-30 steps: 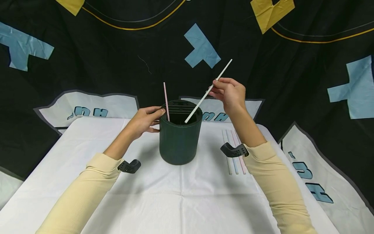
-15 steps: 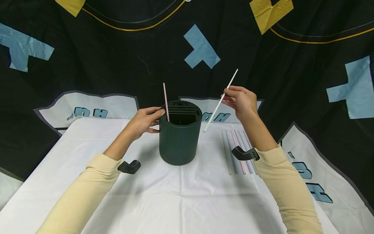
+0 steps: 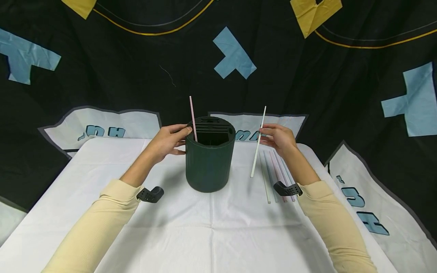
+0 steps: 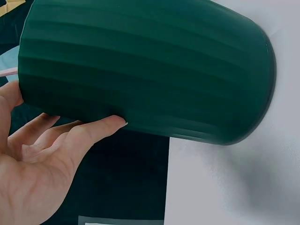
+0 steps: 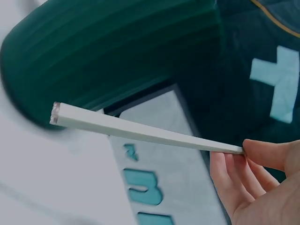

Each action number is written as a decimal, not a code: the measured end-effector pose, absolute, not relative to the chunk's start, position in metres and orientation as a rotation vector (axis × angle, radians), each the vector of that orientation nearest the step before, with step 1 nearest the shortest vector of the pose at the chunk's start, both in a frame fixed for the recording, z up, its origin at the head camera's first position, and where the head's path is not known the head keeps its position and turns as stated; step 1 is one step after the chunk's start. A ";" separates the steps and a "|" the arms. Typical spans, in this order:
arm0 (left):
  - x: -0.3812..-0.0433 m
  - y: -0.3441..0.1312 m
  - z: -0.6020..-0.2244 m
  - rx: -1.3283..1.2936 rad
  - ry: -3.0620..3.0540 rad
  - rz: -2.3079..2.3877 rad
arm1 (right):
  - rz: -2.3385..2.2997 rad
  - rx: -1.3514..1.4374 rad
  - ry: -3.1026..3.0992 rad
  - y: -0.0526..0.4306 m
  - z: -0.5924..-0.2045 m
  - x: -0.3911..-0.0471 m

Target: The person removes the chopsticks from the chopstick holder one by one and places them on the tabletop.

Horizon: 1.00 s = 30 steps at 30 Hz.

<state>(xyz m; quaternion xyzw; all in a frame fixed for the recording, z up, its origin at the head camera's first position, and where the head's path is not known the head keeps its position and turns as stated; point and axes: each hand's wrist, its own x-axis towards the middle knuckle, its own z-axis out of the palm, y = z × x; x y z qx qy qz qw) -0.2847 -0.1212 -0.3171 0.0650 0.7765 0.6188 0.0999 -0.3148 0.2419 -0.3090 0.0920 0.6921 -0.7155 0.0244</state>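
A dark green round container [image 3: 209, 167] with a slotted black insert stands upright on the white table. My left hand [image 3: 167, 140] rests against its left side, thumb at the rim and fingertips on the wall, as the left wrist view shows. A pink stick [image 3: 192, 117] leans out of the opening near that thumb. To the container's right, my right hand [image 3: 278, 138] pinches a thin white stick [image 3: 257, 151] between thumb and fingers. That stick hangs nearly upright above the table; its blunt lower end [image 5: 55, 114] shows in the right wrist view.
Several thin sticks [image 3: 265, 182] in white, blue and pink lie side by side under the right forearm, partly hidden by it. The white table [image 3: 211, 235] ends at a black backdrop cloth [image 3: 136, 76] with blue and yellow patches.
My right hand has taken the white stick from over the container's opening out to the right and down. The stick has turned more upright. The left hand stays put.
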 end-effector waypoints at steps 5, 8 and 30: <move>-0.285 -0.122 -0.316 0.183 2.286 1.840 | -2.085 0.332 2.179 0.249 -0.332 -0.319; -0.285 -0.121 -0.316 0.187 2.288 1.840 | -2.010 0.340 2.211 0.253 -0.347 -0.322; -0.284 -0.121 -0.316 0.191 2.279 1.843 | -1.790 0.426 2.312 0.260 -0.419 -0.332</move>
